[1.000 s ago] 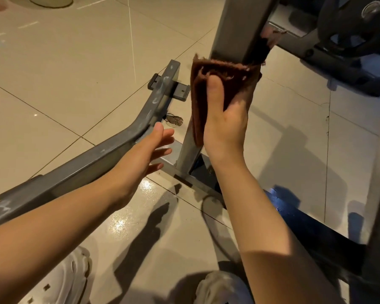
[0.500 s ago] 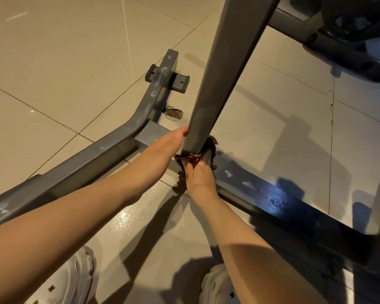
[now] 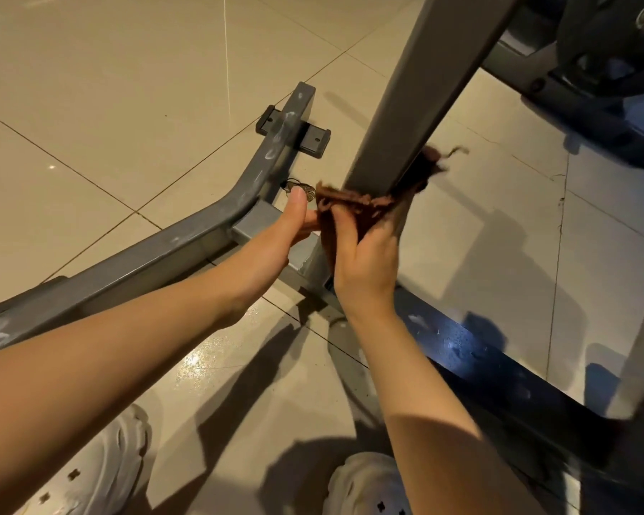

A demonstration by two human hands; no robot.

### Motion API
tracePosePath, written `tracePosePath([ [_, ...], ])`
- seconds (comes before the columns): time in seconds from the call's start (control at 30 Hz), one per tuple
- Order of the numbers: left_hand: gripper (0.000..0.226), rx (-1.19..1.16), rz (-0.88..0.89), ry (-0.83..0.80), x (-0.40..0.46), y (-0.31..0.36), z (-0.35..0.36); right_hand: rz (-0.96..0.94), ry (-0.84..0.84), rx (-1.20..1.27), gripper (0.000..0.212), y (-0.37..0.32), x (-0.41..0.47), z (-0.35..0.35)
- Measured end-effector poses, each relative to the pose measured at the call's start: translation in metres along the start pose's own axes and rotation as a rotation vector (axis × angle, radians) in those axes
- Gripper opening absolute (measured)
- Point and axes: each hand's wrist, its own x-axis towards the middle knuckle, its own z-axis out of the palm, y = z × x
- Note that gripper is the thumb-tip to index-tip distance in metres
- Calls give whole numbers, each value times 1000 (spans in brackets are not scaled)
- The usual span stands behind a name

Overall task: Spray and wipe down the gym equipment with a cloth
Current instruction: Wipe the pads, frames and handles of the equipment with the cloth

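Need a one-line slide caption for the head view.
Both hands hold a brown cloth around the grey post.

Warm, dim light falls from above. Glare spots shine on the wet floor tiles (image 3: 198,362) at lower centre, hard arm shadows lie below, and the cloth (image 3: 417,172) smears with motion blur.

Cloth (image 3: 354,206): brown, wrapped round grey upright post (image 3: 417,105).
Right hand (image 3: 365,262): gripped cloth at 6 o'clock.
Left hand (image 3: 276,239): pinched cloth end at 9 o'clock.
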Motion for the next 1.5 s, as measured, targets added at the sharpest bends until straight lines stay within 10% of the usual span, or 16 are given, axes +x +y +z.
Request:
tracePosePath([
  [0.53,33,52,-244,65,1,-72,-7,355,-366,-482,40,75,-27,23],
  [0.8,75,137,-159,162,-18,-74,15,479,-242,177,41,34,-63,-16],
  [1.0,45,-27,-106,132,-24,-52,41,529,-187,376,16,4,-89,-47],
  [1.27,21,-29,-118,56,-40,-61,61,584,-221,464,26,17,-121,-79],
  [1.43,17,165,67,-27,-39,-57,73,530,-229,632,87,35,-125,-100],
  [1.5,24,257,201,-82,-42,-52,75,456,-363,493,81,43,-120,-114],
])
